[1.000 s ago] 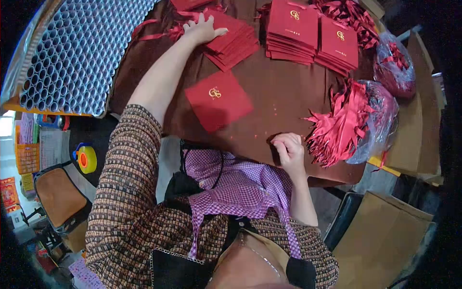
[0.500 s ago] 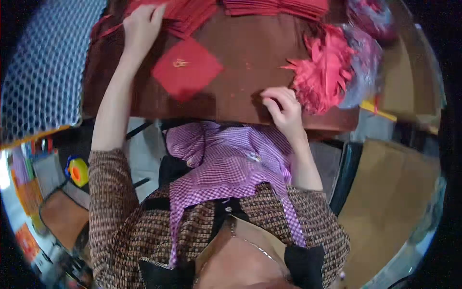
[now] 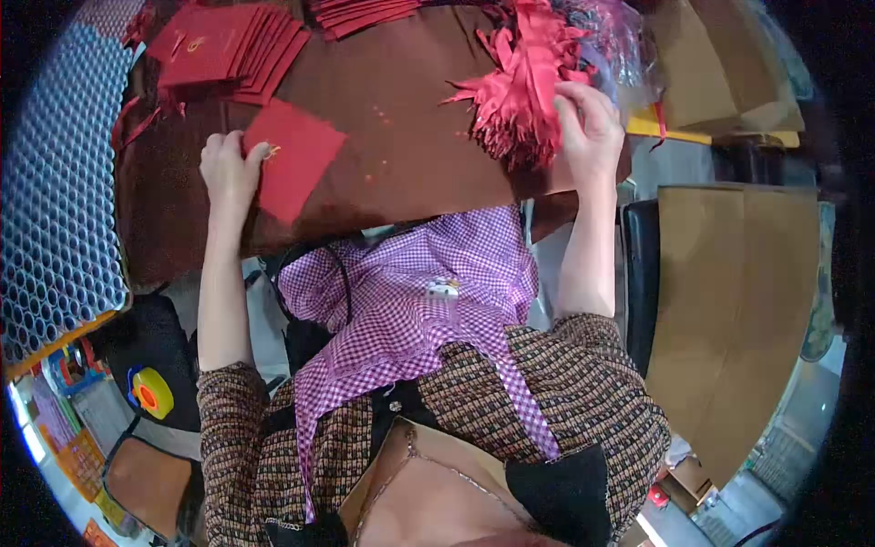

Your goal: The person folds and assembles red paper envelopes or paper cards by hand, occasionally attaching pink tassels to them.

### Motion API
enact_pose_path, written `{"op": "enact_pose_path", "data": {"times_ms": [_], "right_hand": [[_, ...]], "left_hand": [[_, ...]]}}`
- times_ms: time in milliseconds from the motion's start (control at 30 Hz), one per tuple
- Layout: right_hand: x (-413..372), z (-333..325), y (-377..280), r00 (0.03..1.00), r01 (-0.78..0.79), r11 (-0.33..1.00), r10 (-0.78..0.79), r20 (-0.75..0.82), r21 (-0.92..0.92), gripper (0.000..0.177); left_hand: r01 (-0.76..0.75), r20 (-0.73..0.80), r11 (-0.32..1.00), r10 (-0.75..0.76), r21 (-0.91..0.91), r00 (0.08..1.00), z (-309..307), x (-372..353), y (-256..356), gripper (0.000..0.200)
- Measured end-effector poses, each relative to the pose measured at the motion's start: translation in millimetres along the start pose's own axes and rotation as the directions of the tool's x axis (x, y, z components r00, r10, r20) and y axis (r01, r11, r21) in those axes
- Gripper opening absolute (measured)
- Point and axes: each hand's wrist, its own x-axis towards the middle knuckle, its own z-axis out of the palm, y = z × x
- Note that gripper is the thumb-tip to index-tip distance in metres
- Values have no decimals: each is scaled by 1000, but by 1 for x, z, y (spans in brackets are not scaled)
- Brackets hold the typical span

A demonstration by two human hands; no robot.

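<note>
A red square card (image 3: 300, 164) with a small gold mark lies turned like a diamond near the table's front edge. My left hand (image 3: 228, 170) grips its left corner, with the thumb on top by the gold mark and the fingers bent at the edge. At the right, a thick bundle of red ribbon strips (image 3: 521, 91) spreads out in a loose fan. Against the bundle's right side, my right hand (image 3: 591, 128) has thumb and fingers pinched together on the ribbon strips; how many are between them is hidden.
Fanned stacks of red cards (image 3: 214, 46) lie at the back left, with another stack (image 3: 365, 14) at the back middle. Clear plastic wrapping (image 3: 624, 41) sits behind the ribbons. A honeycomb-patterned sheet (image 3: 59, 182) stands left, cardboard (image 3: 738, 310) right. Tiny red bits dot the brown tabletop (image 3: 410, 137).
My left hand has come from the card stack down to the single card and taken hold of it. My right hand has moved to the ribbon bundle. The view has shifted.
</note>
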Motion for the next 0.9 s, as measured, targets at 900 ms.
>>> {"op": "enact_pose_path", "data": {"times_ms": [900], "right_hand": [[-74, -3, 59, 983, -75, 995, 84, 163, -59, 28]], "left_hand": [[594, 591, 243, -94, -767, 801, -15, -30, 50, 7]]}}
